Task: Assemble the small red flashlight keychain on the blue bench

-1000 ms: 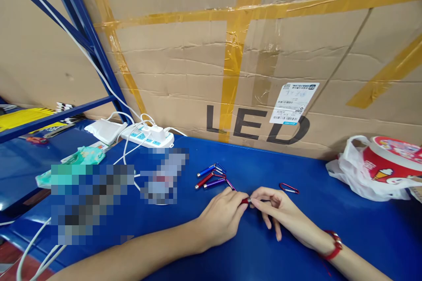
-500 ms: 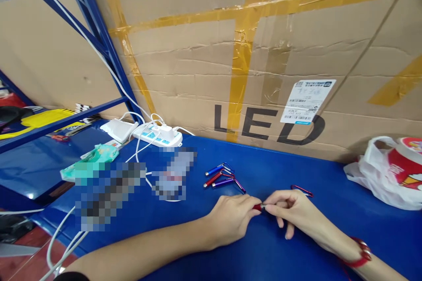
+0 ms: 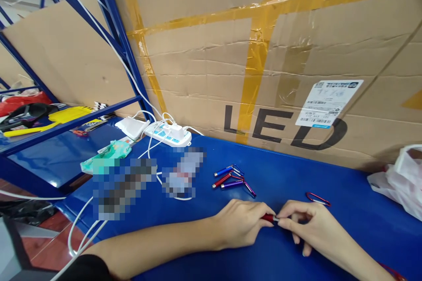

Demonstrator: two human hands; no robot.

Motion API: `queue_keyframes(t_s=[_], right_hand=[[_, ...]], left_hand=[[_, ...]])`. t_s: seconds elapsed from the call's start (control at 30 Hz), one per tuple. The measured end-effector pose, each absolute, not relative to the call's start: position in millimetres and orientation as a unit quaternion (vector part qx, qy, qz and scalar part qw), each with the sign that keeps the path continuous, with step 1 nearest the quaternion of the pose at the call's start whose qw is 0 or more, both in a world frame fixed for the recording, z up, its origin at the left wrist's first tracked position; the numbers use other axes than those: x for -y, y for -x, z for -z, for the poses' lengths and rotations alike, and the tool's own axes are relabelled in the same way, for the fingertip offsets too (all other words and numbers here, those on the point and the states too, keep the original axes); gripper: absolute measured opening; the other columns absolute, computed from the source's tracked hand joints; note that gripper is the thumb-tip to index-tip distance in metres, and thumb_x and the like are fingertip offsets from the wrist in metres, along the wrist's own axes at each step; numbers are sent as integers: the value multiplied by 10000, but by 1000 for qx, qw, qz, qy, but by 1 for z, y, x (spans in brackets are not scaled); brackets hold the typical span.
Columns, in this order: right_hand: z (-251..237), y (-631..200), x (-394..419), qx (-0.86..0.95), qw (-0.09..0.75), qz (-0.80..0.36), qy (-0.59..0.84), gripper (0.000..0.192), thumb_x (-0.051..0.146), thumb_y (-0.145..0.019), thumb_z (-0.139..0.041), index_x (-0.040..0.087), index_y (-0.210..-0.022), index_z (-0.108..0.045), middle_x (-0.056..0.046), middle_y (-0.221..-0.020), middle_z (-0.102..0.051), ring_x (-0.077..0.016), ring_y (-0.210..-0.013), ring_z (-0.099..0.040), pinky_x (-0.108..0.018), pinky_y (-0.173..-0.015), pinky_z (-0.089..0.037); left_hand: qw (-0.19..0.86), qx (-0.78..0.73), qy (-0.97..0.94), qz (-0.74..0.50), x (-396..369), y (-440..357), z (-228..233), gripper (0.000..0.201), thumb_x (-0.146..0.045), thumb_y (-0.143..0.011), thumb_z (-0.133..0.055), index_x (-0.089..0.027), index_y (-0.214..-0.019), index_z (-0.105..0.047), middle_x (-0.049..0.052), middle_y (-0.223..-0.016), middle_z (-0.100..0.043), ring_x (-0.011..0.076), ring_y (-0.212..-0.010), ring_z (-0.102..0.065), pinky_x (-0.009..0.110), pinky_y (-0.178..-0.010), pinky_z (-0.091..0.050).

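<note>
My left hand (image 3: 242,225) is closed round a small red metal tube (image 3: 267,217), which looks like a keychain flashlight body. Most of the tube is hidden by my fingers. At its right end, my right hand (image 3: 308,219) pinches a small silvery part (image 3: 276,218) between thumb and index finger, its other fingers curled below. Beyond my hands, a blue keychain flashlight (image 3: 224,171), a red one (image 3: 221,181) and a purple one (image 3: 232,184) lie together, each with a carabiner. A loose red carabiner (image 3: 318,199) lies just behind my right hand.
A white power strip (image 3: 169,135) with cables stands at the back left of the blue table (image 3: 280,167). Two blurred-out items and a green packet (image 3: 112,154) lie left. A large cardboard box (image 3: 204,74) walls the back. A white plastic bag (image 3: 398,178) sits at right.
My view has turned left, so everything appears shifted to the right. My hands stay together at the red tube, with slightly more of the silvery part showing between them.
</note>
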State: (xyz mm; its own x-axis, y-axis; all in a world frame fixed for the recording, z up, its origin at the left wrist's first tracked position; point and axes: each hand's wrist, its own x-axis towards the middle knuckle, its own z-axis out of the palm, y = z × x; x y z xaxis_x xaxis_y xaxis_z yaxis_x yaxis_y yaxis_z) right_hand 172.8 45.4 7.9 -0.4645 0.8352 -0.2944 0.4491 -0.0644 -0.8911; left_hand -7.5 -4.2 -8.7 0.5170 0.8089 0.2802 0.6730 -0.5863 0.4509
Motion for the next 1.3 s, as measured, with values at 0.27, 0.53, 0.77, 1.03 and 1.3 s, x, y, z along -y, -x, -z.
queue_keyframes(t_s=[0.27,0.53,0.77,1.03,1.3], right_hand=[[-6,-174,-41,588,156,-660,441,388,481,-578,-736,129,-617,-576,83,-383,-411,-21,-306,-352,-95,-253,-357],[-12,-173,-44,578,151,-685,418,419,496,-588,-737,131,-624,-534,74,-448,-473,-19,-317,-375,-93,-239,-380],[-8,-175,-46,584,151,-691,398,419,493,-627,-718,132,-674,-510,39,-613,-557,-19,-369,-442,-96,-245,-415],[-8,-175,-45,595,138,-686,395,429,514,-644,-694,138,-678,-492,48,-623,-540,-9,-360,-439,-86,-246,-409],[-7,-174,-46,604,138,-681,390,404,500,-678,-674,138,-692,-495,55,-606,-521,-10,-365,-436,-80,-255,-412]], left_hand=[[121,-429,-859,-250,3,7,8,134,-154,-907,-462,-153,-1030,-516,39,-931,-681,181,-808,-661,230,-697,-478],[135,-413,-855,-283,2,8,9,179,-130,-903,-456,-166,-1069,-514,36,-941,-678,180,-814,-654,237,-703,-475],[137,-415,-851,-291,-1,7,11,160,-127,-893,-447,-175,-1025,-524,32,-893,-678,180,-785,-651,237,-676,-472],[120,-426,-856,-267,-1,8,11,146,-153,-900,-432,-166,-1023,-511,49,-899,-671,181,-796,-649,238,-681,-476],[125,-434,-854,-257,0,7,9,78,-127,-870,-461,-168,-929,-490,44,-897,-681,188,-770,-659,238,-642,-473]])
